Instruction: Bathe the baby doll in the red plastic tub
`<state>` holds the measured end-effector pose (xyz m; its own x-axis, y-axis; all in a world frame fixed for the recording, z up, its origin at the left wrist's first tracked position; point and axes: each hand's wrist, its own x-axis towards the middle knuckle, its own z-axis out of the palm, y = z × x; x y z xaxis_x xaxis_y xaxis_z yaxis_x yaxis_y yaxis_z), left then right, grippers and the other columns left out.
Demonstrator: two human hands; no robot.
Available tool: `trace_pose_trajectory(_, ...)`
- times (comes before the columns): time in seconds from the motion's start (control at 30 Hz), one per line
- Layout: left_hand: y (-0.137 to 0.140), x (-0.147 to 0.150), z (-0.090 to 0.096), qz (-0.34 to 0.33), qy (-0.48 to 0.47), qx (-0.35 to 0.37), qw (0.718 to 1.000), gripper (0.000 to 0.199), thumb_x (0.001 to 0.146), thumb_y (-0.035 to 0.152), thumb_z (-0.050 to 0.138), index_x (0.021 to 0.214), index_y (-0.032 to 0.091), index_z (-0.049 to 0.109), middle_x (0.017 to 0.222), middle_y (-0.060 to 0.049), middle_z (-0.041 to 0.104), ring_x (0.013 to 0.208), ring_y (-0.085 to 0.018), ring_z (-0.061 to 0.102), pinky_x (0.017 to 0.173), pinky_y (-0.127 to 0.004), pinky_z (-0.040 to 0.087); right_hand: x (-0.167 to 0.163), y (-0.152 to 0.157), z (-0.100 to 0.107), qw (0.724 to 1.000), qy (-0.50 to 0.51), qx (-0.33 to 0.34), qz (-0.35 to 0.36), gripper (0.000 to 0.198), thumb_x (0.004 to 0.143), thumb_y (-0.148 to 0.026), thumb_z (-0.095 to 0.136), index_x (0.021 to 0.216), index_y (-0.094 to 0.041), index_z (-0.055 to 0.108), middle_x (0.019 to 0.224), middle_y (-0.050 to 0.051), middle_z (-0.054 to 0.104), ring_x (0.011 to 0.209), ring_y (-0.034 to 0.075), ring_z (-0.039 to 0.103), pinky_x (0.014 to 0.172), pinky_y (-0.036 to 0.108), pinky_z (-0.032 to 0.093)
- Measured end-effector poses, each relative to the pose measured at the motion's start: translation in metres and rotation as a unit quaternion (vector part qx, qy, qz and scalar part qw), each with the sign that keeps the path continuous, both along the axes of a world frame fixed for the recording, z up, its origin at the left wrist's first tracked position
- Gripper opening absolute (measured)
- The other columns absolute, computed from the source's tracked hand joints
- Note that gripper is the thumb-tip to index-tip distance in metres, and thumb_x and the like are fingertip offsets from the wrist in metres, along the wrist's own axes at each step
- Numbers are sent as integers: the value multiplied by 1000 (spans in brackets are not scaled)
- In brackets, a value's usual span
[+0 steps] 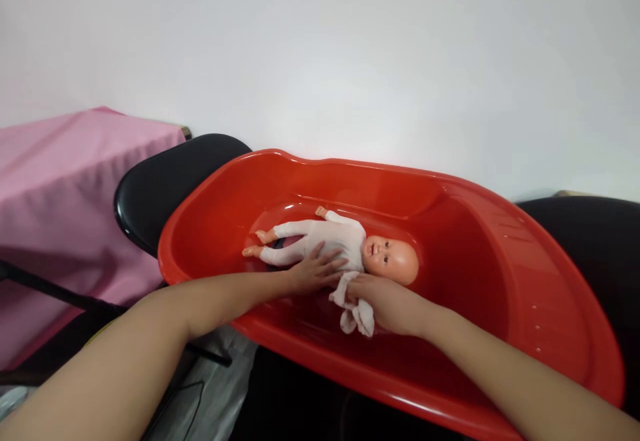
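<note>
Left hand (314,269) lies flat on doll (334,242) (inside red tub (500,241)); right hand (387,301) grips white cloth (356,311) beside it.

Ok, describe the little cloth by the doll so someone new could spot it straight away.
Find the big red tub resting across black chairs. Inside lies a baby doll in a white suit, the left hand on its body. The cloth is the small crumpled white rag in the right hand, hanging loose just below the doll's chin, not worn.

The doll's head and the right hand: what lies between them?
In the head view, a small white cloth, gripped by the right hand, hangs just below the doll; red tub floor shows around it.
</note>
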<state>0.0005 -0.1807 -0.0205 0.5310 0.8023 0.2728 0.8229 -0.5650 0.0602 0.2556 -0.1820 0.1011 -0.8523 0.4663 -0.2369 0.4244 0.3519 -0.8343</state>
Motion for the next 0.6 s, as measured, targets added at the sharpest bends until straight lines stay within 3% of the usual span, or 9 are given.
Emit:
trace_pose_trajectory(0.07,19,11,7,-91,37,-25,995,48,98,25,56,144,38,65,159,-4,53,154,-33,41,122,-55,38,-2,-4,-6,1000,-10,3,24,25,90,-9,55,104,-19,73,105,5,80,92,19,76,90,32,58)
trace_pose_trajectory(0.13,29,15,13,-120,58,-33,990,50,103,18,44,146,36,64,162,-5,51,156,-33,37,128,-55,29,-3,-5,-12,998,-23,34,52,29,88,-6,56,105,-20,76,111,6,79,101,20,75,94,32,56)
trace_pose_trajectory(0.27,37,14,17,-106,85,-6,991,51,108,18,39,153,31,57,166,-7,46,156,-34,34,129,-60,22,-4,-2,-18,990,-54,98,81,26,86,-8,62,101,-21,79,117,8,79,107,24,74,98,35,55)
trace_pose_trajectory(0.43,50,13,17,-53,94,38,993,47,111,24,37,155,25,54,164,-12,48,153,-33,38,124,-61,27,-6,-2,-19,991,-53,94,77,31,85,-5,61,104,-22,80,118,7,79,112,24,72,103,36,53)
trace_pose_trajectory(0.6,58,13,35,-36,75,47,995,46,111,23,35,151,18,56,155,-14,57,145,-32,47,121,-57,32,-10,-7,-19,992,-38,85,84,29,90,-9,63,112,-19,79,121,9,78,111,23,73,101,33,54)
